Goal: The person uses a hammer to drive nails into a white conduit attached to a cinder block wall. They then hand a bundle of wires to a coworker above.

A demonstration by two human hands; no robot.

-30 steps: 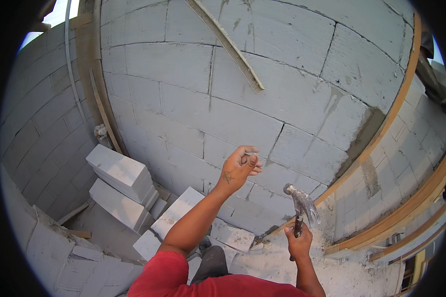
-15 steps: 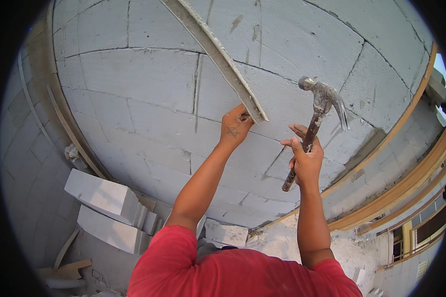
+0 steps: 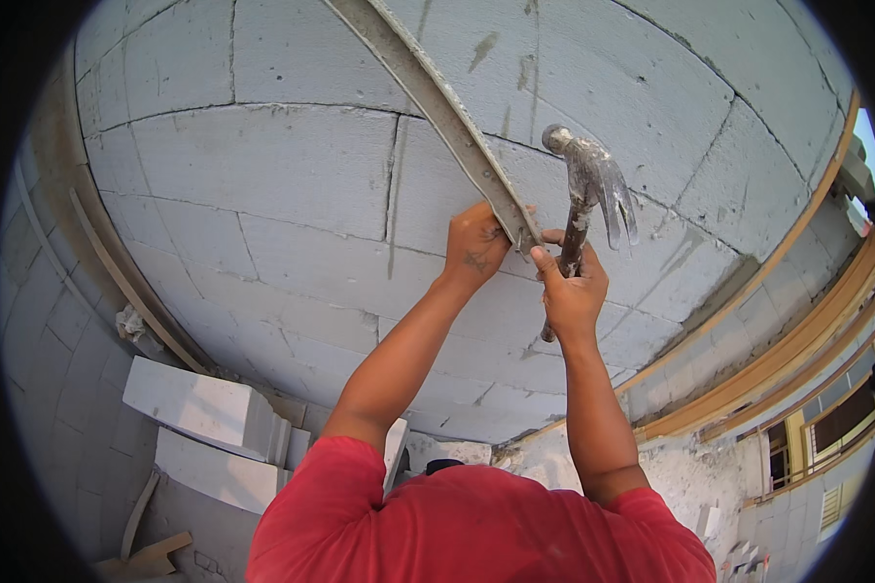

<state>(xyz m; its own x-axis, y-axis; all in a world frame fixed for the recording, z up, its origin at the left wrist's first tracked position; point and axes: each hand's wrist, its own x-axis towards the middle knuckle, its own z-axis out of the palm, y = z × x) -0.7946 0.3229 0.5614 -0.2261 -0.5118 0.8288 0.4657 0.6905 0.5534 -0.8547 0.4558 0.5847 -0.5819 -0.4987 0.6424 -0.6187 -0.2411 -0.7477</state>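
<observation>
A long, narrow grey strip, crusted along its edges, slants down across the block wall. My left hand is closed around the strip's lower end, its fingers partly hidden behind it. In my right hand is a claw hammer, gripped along its dark handle with the mortar-stained head up and the claw turned right. The thumb and a fingertip of that hand reach the strip's lower tip, just right of my left hand. A small mark or nail on the strip there is too small to make out.
Pale blocks lie stacked at the lower left, near a wooden board against the side wall. Timber rails curve along the right, with a window opening beyond. Offcuts of wood lie on the floor at lower left.
My right hand has moved left with the hammer, bringing its thumb to the strip's lower end. The strip's end and my left hand have shifted slightly right in view.
</observation>
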